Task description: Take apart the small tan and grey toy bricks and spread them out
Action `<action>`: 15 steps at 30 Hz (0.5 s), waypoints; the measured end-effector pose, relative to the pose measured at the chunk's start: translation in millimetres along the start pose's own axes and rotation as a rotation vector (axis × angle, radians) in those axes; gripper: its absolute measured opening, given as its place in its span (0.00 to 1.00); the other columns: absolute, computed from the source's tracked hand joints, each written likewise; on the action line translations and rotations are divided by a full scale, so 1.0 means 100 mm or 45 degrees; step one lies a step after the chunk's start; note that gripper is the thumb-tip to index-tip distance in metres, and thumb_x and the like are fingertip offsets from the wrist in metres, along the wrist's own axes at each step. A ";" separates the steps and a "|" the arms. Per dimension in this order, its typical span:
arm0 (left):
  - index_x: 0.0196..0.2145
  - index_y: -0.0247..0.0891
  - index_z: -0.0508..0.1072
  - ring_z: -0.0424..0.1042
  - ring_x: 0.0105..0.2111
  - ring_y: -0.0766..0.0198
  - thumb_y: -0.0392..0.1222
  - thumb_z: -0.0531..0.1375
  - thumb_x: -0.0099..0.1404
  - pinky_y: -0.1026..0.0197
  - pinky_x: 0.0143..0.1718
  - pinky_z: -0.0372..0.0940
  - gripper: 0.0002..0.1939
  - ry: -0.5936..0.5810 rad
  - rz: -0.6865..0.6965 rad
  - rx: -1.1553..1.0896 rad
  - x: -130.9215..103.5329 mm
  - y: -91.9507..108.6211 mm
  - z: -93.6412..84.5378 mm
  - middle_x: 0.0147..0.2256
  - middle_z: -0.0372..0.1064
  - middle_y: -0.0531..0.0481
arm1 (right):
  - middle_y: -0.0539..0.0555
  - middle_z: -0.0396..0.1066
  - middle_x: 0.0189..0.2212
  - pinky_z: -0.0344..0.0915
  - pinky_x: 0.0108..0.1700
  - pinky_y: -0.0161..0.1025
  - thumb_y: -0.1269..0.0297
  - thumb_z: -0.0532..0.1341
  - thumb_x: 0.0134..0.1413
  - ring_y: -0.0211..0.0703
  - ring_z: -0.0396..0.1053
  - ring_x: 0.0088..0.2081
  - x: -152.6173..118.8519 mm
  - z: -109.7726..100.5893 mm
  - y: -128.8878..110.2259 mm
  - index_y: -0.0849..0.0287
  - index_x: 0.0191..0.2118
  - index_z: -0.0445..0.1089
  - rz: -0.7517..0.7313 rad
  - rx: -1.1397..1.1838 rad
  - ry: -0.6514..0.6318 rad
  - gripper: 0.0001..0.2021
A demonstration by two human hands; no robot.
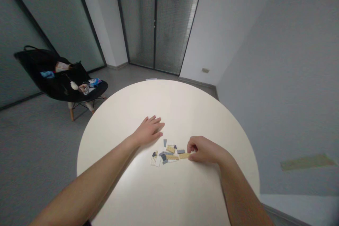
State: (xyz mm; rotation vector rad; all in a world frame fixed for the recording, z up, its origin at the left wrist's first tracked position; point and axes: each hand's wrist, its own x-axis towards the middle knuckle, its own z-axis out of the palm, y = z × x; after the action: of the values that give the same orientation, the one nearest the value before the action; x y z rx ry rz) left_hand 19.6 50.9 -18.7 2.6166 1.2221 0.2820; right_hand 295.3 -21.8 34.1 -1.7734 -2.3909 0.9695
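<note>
A small pile of toy building bricks lies on the round white table [169,190], in tan, grey, white and dark pieces. My left hand [148,130] rests flat on the table up and left of the pile, fingers stretched out and holding nothing. At the pile's right side, my right hand [202,149] has its thumb and fingers closed at the right end of a long tan brick [183,156]. Close by are a grey brick [180,151], another tan brick [171,149] and a white piece [158,161]. A grey flat piece [165,143] lies nearest my left hand.
Beyond the table to the left stands a black chair [50,88] with a bag and several small items on it. Glass panels [169,21] with dark frames are at the back. A pale wall [286,88] runs along the right.
</note>
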 end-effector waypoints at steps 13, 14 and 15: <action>0.60 0.50 0.60 0.46 0.65 0.48 0.54 0.50 0.69 0.38 0.62 0.43 0.23 -0.002 -0.006 0.001 0.00 0.00 0.00 0.64 0.51 0.48 | 0.50 0.69 0.18 0.49 0.24 0.33 0.70 0.56 0.44 0.34 0.59 0.21 -0.04 -0.04 -0.03 0.60 0.22 0.73 -0.117 -0.046 0.031 0.09; 0.60 0.50 0.60 0.46 0.65 0.48 0.54 0.50 0.69 0.38 0.62 0.43 0.23 -0.003 -0.005 0.000 0.00 0.00 0.00 0.64 0.52 0.48 | 0.50 0.70 0.19 0.49 0.24 0.33 0.69 0.56 0.45 0.34 0.59 0.21 -0.04 -0.04 -0.02 0.60 0.22 0.73 -0.125 -0.046 0.041 0.10; 0.60 0.50 0.60 0.46 0.65 0.47 0.54 0.50 0.69 0.38 0.62 0.43 0.23 -0.004 -0.003 0.000 0.00 0.00 0.00 0.64 0.52 0.48 | 0.50 0.70 0.19 0.50 0.25 0.33 0.69 0.56 0.46 0.35 0.60 0.22 -0.05 -0.05 -0.02 0.60 0.22 0.74 -0.126 -0.037 0.050 0.10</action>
State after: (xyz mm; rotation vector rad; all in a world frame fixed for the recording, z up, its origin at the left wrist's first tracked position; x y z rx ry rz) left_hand 19.6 50.7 -19.1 2.6145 1.2240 0.2776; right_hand 297.1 -23.9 40.5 -1.6483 -2.4549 0.8852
